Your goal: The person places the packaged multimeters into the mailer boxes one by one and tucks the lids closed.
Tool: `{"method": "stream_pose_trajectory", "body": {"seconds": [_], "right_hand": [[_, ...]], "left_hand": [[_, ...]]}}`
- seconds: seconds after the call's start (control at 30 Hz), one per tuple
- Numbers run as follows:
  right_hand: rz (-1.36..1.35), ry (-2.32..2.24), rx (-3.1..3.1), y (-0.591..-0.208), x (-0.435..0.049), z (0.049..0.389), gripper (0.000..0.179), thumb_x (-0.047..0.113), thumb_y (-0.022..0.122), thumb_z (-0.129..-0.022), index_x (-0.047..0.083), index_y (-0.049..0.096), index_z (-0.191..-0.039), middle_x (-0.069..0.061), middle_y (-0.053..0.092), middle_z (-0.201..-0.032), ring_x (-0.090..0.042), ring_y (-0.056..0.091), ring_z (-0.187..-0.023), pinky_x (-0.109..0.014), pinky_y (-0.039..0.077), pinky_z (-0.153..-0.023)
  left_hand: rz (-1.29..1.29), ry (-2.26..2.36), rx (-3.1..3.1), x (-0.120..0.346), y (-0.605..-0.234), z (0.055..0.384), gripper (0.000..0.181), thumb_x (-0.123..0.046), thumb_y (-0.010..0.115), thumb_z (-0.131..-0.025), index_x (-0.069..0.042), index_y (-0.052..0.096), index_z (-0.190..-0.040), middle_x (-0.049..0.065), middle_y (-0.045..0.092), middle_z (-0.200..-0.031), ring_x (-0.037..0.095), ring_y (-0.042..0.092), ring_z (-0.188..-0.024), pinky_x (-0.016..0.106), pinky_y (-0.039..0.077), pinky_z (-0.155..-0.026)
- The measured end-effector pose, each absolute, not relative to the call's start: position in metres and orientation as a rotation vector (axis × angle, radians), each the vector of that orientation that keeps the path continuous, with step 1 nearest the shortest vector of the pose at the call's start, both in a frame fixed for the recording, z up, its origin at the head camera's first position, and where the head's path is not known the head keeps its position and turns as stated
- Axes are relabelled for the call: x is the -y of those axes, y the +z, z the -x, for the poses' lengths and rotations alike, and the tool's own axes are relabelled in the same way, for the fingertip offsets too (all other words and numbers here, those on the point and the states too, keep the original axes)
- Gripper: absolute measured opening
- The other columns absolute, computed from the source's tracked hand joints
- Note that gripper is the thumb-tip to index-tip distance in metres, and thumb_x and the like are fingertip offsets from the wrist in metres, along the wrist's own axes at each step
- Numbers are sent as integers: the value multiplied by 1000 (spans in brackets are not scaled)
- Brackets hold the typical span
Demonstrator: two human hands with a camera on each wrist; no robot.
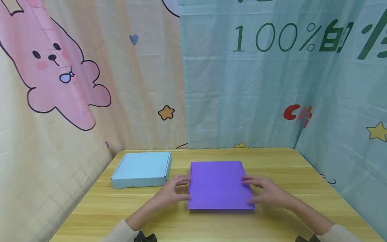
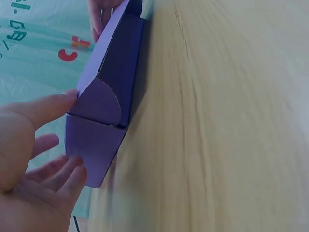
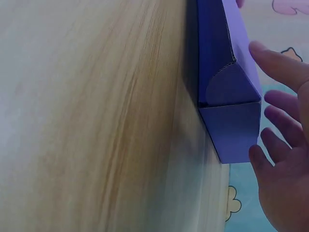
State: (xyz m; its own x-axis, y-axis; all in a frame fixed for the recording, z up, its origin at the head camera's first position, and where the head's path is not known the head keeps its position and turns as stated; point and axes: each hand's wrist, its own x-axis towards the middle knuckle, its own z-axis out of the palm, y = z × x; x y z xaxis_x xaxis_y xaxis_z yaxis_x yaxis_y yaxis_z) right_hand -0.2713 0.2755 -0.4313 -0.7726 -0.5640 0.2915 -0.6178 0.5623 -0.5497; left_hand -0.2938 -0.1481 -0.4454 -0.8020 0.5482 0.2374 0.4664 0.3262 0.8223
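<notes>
A purple cardboard box [image 1: 219,185] lies on the table with its lid lowered over the top. The lid's front panel juts out toward the person, and both wrist views show a rounded side flap [image 2: 99,102] and the open front beneath it. My left hand [image 1: 173,191] is at the box's left side, thumb at the lid's edge and loosely bent fingertips against the side wall. On the opposite side, my right hand [image 1: 269,191] has its thumb by the lid edge and its relaxed fingers spread along the wall [image 3: 234,133].
A light blue box [image 1: 143,166], closed, sits on the wooden table [image 1: 145,218] to the left of the purple one. Behind and beside the table hang printed curtains [image 1: 229,94] with a pink rabbit, stars and lettering.
</notes>
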Motion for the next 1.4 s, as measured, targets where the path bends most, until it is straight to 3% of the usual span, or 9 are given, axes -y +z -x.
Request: {"method": "stream_pose_trajectory", "body": {"seconds": [0.13, 0.3, 0.67, 0.97, 1.13, 1.4], "right_hand": [[-1145, 856, 2718, -430, -274, 275, 63, 37, 86, -85, 6, 67, -137, -12, 56, -149, -44, 50, -135, -40, 42, -111], [-1240, 903, 2759, -426, -279, 282, 64, 34, 84, -87, 8, 64, -141, -13, 53, -151, -42, 46, -138, -27, 35, -112], [-1193, 946, 2862, -419, -280, 285, 68, 39, 82, -88, 9, 61, -146, -13, 51, -153, -40, 45, -140, -34, 35, -114], [-1194, 970, 2835, -425, -280, 287, 70, 36, 84, -86, 8, 61, -145, -14, 51, -152, -40, 44, -139, -32, 32, -114], [-1184, 944, 2838, -427, -280, 288, 69, 33, 86, -84, 8, 62, -144, -14, 51, -151, -39, 45, -139, -37, 34, -114], [-1148, 921, 2861, -425, -276, 288, 66, 23, 88, -83, 8, 64, -142, -12, 54, -149, -38, 46, -139, -57, 37, -112]], "left_hand": [[-1019, 1449, -2499, 152, -448, 296, 56, -18, 83, -90, 1, 61, -139, 19, 58, -138, 38, 61, -123, 43, 52, -102], [-1103, 1273, -2626, 153, -446, 299, 62, -30, 88, -85, -1, 65, -135, 14, 64, -136, 32, 62, -122, 36, 50, -103], [-1098, 1166, -2668, 151, -439, 302, 65, -33, 92, -79, -2, 68, -132, 11, 68, -131, 31, 65, -120, 30, 51, -101], [-1113, 1135, -2710, 148, -439, 302, 61, -28, 94, -77, 3, 70, -125, 14, 70, -126, 35, 67, -116, 35, 54, -98], [-1090, 1126, -2726, 147, -438, 300, 59, -28, 94, -77, 1, 71, -123, 14, 70, -125, 37, 67, -113, 39, 55, -97], [-1111, 1064, -2739, 145, -439, 304, 53, -27, 94, -77, -4, 72, -120, 10, 72, -123, 30, 69, -112, 34, 55, -97]]}}
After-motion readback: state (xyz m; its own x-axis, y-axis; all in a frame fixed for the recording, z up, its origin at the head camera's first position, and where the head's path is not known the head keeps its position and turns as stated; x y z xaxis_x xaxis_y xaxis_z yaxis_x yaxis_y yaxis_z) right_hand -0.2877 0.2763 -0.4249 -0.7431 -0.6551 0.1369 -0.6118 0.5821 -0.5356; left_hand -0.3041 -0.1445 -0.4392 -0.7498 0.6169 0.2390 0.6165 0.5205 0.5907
